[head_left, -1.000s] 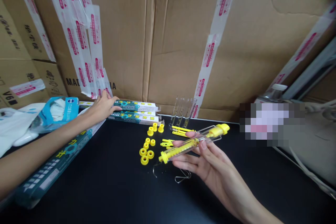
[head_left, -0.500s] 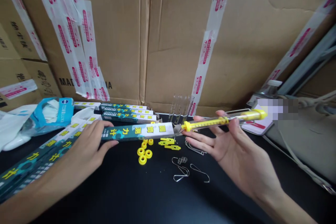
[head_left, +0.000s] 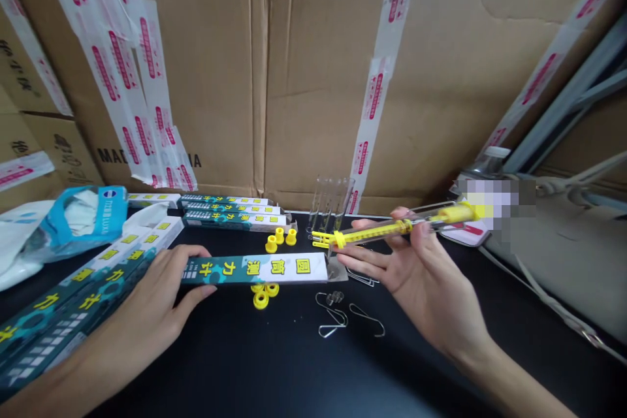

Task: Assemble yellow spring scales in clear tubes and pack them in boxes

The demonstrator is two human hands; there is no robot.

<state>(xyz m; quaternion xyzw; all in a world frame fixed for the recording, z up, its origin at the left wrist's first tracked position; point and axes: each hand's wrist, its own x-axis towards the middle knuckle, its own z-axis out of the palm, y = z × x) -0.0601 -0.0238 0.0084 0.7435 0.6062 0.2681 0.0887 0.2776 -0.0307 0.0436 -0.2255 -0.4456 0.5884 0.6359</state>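
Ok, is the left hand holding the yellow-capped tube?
No, the left hand rests on a teal-and-white box; the yellow-capped tube is in the right hand.

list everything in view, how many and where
tubular spring scale: 1, clear with yellow ends, in right hand
teal-and-white box: 1, on table under left hand
matching boxes: several, teal and white, table's back and left
yellow plastic caps: 3, yellow, upright behind held box
yellow rings: a few, yellow, partly under held box
clear tubes: about 4, clear, upright at table's back
bent wire hooks: 2, silver, in front of held box
blue-and-white packet: 1, table's left end
white plastic bag: 1, white, far left
cardboard boxes: several, brown with red-and-white tape, behind table
black table: 1, black, under these things
left hand: 1, on held box's end
right hand: 1, holding the scale
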